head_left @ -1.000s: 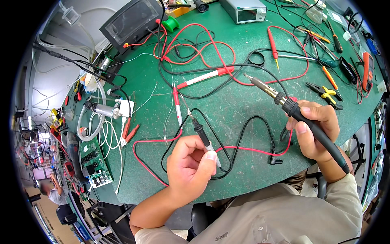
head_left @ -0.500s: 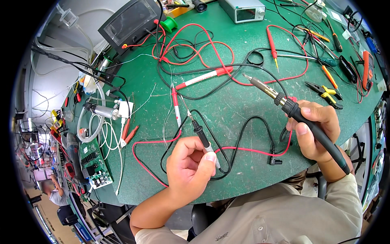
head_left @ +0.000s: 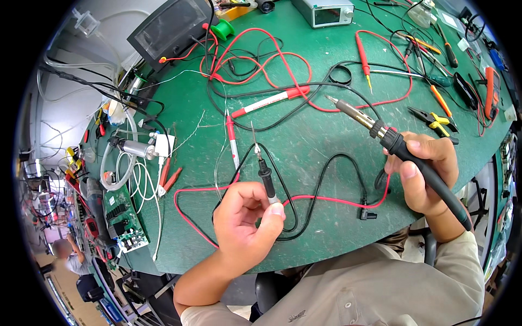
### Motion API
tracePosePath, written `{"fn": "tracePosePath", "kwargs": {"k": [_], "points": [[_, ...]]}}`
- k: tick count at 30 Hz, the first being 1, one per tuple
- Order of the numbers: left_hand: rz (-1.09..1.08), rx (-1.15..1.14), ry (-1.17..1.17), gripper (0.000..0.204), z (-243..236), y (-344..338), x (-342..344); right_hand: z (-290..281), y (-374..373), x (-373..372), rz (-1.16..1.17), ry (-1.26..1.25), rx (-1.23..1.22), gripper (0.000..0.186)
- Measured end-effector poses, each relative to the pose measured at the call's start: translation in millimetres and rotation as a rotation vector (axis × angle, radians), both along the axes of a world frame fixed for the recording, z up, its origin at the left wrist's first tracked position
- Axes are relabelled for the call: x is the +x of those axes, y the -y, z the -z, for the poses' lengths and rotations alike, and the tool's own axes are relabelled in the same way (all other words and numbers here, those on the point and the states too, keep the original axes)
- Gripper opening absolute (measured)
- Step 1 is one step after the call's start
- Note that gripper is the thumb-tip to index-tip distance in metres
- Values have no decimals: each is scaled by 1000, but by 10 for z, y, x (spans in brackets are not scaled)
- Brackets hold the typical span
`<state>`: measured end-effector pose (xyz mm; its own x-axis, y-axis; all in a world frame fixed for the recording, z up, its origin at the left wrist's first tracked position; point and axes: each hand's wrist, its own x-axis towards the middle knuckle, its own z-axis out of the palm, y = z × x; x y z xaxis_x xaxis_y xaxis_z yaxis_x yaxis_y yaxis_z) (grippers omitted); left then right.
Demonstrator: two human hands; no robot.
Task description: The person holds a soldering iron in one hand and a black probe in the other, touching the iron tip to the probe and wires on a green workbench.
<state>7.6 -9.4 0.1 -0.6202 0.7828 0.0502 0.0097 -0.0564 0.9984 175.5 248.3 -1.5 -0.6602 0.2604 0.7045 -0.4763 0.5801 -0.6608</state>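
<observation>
My left hand point(head_left: 244, 220) is closed round the grey lower end of a black test probe point(head_left: 266, 175). The probe's thin metal tip points away from me, with a shiny blob near its base. In my right hand point(head_left: 429, 168) a soldering iron point(head_left: 396, 145) is gripped by its black handle, tip pointing up and left over the table. The two tools stay well apart. Just beyond my left hand lies a red-and-white test probe point(head_left: 233, 146). A black cable point(head_left: 318, 196) and a red cable point(head_left: 331, 201) loop across the tabletop between my hands.
On the green table point(head_left: 304, 255), pliers point(head_left: 435, 120) and a red probe point(head_left: 363, 54) lie at the right. A white marker with red ends point(head_left: 269, 103) lies further back. A circuit board point(head_left: 124, 223) is at left, a grey box with a screen point(head_left: 326, 13) at the back.
My left hand has shifted slightly left, and the black probe now stands steeper, its metal tip pointing more straight away from me. My right hand with the soldering iron has hardly moved.
</observation>
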Motion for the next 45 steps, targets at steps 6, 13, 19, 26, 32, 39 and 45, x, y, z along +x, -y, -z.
{"fn": "tracePosePath", "kwargs": {"k": [6,13,19,26,32,39,45], "points": [[-29,-193,-234,17,-38,-17,-99,-79,20,82,-31,107,-60,24],[-77,-353,-580,12,10,-152,-124,33,42,-42,-28,-26,16,25],[-51,-285,-744,18,119,-177,-133,93,156,-169,-18,25,97,22],[-5,-365,-933,15,100,-156,-129,163,190,-222,-39,50,125,24],[-8,-350,-977,15,119,-157,-121,157,209,-231,-52,86,185,25],[-12,-364,-949,16,115,-169,-128,153,243,-254,-30,89,226,24],[-13,-370,-942,15,106,-173,-125,161,242,-253,-43,83,259,21]]}}
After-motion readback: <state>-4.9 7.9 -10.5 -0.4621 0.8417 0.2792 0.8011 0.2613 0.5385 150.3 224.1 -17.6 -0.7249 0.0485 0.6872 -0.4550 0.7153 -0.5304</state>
